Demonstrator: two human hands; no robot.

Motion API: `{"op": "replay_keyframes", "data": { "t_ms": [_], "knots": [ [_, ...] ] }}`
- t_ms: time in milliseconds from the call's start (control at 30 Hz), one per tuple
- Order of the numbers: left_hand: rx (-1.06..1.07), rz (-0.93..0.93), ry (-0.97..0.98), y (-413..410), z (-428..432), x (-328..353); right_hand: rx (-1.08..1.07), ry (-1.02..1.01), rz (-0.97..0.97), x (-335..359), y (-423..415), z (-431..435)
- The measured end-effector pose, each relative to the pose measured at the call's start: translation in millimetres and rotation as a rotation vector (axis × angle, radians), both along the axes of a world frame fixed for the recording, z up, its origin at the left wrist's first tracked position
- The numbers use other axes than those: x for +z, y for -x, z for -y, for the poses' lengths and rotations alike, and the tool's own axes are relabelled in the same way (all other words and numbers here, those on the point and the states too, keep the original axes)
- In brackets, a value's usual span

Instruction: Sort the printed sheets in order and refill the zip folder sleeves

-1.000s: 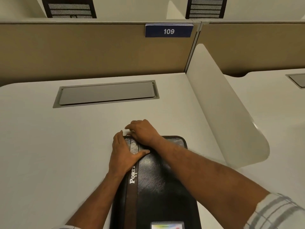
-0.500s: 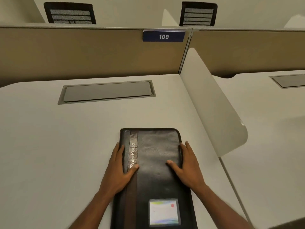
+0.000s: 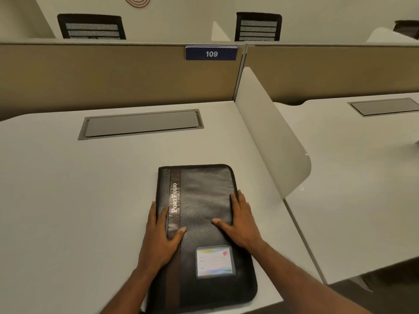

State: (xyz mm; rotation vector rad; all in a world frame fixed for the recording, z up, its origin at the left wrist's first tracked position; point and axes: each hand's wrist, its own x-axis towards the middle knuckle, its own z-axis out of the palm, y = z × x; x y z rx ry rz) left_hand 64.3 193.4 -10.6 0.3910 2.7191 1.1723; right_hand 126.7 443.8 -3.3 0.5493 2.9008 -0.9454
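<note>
Steadying the zip folder [image 3: 204, 211] is the business right now, and it looks like the very start of the job: the case is closed, no printed sheets are anywhere in view, and no sleeve can be seen. It lies flat on the pale desk [image 3: 68, 200], long side running away from the person, its near end close to the desk's front edge. The left hand [image 3: 158, 232] rests flat along the left edge, fingers straight, thumb laid across the brown band [image 3: 174, 200] lettered "PortFolio". The right hand [image 3: 242, 220] mirrors it on the right edge, fingers straight, thumb spread over the cover. Neither hand grips anything; both are simply pressing and framing the case. The folder itself is black grained leather-look material, rounded corners, with a small clear card window [image 3: 215, 261] near the bottom holding a colourful card. Next up, by my reckoning, one hand must find the zip pull, which I cannot pick out from here, and run it round the edge while the other holds the case down.
</note>
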Motion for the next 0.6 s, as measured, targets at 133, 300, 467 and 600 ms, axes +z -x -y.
{"op": "replay_keyframes", "data": {
  "t_ms": [133, 300, 467, 600],
  "knots": [
    [0.042, 0.007, 0.024, -2.6, -4.9, -1.7, 0.027, -0.017, 0.002, 0.9, 8.1, -2.7],
    [0.095, 0.013, 0.06, -3.5, -10.5, -2.8, 0.073, -0.038, 0.034, 5.8, 24.2, -9.6],
    [0.091, 0.005, 0.09, 2.7, -14.8, -0.5, 0.101, -0.064, 0.079, 8.4, 37.8, -13.6],
    [0.077, -0.022, 0.106, 10.4, -13.4, -1.8, 0.084, -0.075, 0.076, 9.4, 40.7, -11.1]
  ]
}}
